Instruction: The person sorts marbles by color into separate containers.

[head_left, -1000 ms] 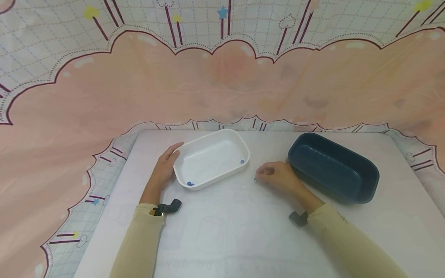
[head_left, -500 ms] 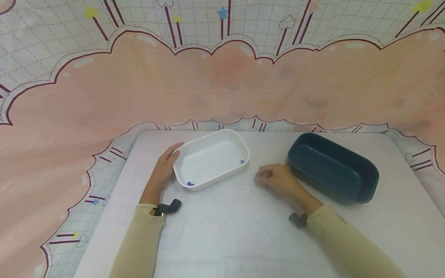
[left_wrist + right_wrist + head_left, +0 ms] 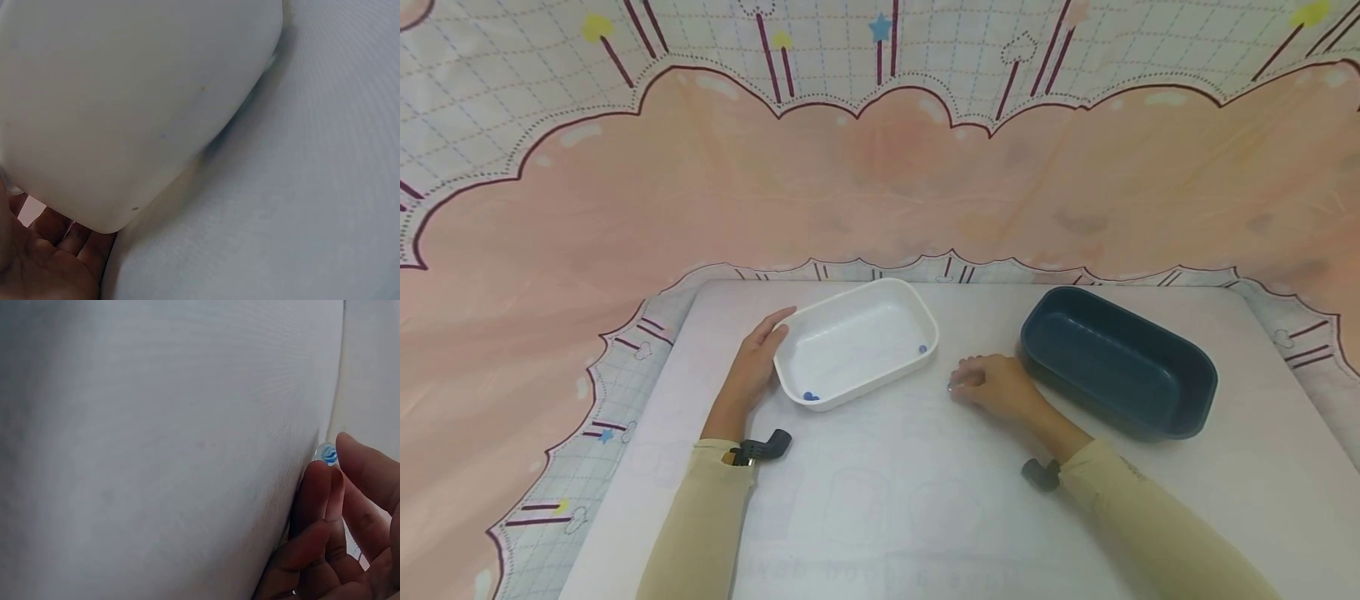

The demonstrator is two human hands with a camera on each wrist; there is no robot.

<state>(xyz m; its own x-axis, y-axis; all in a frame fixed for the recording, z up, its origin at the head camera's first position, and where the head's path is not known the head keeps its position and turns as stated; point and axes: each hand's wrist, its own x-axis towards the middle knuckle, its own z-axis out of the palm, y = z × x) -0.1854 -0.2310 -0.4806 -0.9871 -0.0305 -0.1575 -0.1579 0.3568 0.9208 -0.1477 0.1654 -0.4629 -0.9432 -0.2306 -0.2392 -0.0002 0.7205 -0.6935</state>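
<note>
A clear glass marble with a blue swirl [image 3: 326,454] is pinched at the thumb and fingertips of my right hand [image 3: 992,385], low over the white table between the two containers. My left hand [image 3: 751,360] grips the left end of a white rectangular tray [image 3: 856,395], thumb at its rim and fingers along the outside. The left wrist view has the tray's outer wall [image 3: 125,112] close up, with the fingers [image 3: 81,247] partly behind it. Inside the tray, blue marbles lie at the near left corner [image 3: 809,397], and a single blue marble [image 3: 922,349] lies at the right end.
A dark blue rectangular tub [image 3: 1120,367] stands right of my right hand, its interior showing no contents. The white tabletop [image 3: 880,500] ends at the back against a peach patterned cloth [image 3: 865,192], which also hangs along the left side.
My right hand has dipped and shifted very slightly, staying at the same spot with the marble. The left hand, the white tray and the blue tub have kept their places.
</note>
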